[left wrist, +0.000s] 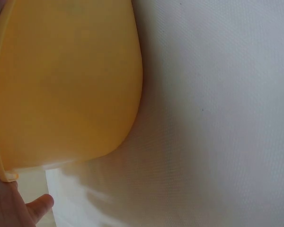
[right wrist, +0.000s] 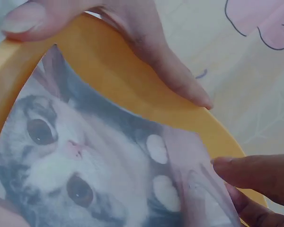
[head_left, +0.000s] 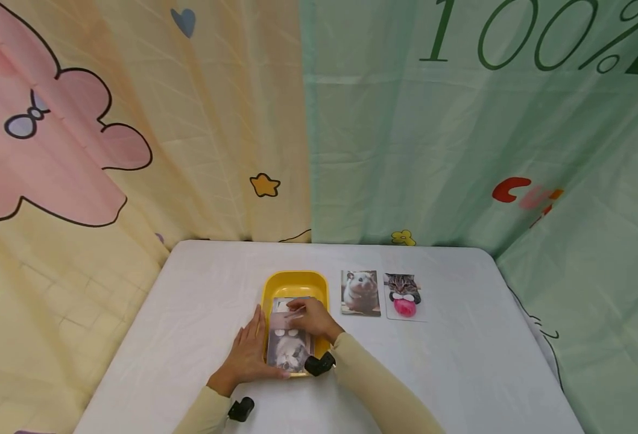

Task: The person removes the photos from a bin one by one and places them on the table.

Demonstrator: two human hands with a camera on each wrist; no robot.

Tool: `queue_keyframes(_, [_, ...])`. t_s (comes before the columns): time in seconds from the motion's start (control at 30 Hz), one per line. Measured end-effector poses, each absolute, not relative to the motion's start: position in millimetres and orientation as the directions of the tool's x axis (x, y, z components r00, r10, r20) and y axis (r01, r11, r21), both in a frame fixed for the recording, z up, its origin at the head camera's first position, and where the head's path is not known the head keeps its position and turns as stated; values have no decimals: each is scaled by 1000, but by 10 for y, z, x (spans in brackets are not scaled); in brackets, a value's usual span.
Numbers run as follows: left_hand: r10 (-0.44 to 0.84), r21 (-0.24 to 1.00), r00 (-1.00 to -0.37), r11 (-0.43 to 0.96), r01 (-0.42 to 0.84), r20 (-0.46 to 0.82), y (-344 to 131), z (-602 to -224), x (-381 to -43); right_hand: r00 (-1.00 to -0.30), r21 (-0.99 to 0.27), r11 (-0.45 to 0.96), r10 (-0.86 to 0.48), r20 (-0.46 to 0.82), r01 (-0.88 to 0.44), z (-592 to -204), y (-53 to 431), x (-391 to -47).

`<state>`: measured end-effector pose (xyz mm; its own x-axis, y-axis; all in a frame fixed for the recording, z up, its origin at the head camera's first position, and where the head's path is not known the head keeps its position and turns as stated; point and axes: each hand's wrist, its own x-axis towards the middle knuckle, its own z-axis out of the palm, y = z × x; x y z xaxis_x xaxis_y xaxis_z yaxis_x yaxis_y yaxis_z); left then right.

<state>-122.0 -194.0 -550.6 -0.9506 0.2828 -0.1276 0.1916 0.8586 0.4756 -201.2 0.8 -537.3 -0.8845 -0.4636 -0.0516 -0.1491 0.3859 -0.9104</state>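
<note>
I have the right hand (head_left: pixel 312 317) pinching the far end of a thin rectangular photo card (right wrist: pixel 109 156), which bows upward inside a yellow, rounded plastic tray (head_left: pixel 295 276). I see its print: a grey-and-white cat, 2 dark eyes, pink nose, 2 pale paws. The left hand (head_left: pixel 247 354), fingers straight, rests along the tray's left and near sides. To the right, 2 animal picture cards (head_left: pixel 360 293) lie on the white bench (head_left: pixel 460 374).

The tray (left wrist: pixel 71 85) looks smooth plastic, the cat card (right wrist: pixel 109 156) glossy, the tablecloth (left wrist: pixel 222 118) finely textured.
</note>
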Motion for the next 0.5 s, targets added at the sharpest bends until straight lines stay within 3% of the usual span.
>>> queue_keyframes(0.27, [276, 479, -955, 856, 194, -107, -1930, -5516, -1223, -926, -950, 299, -377, -33, -88, -5345, 66, -2039])
queue_keyframes(0.5, [269, 481, -957, 857, 185, -112, -1925, -5523, -1224, -907, -943, 329, -410, -93, -52, -5319, 100, -2035])
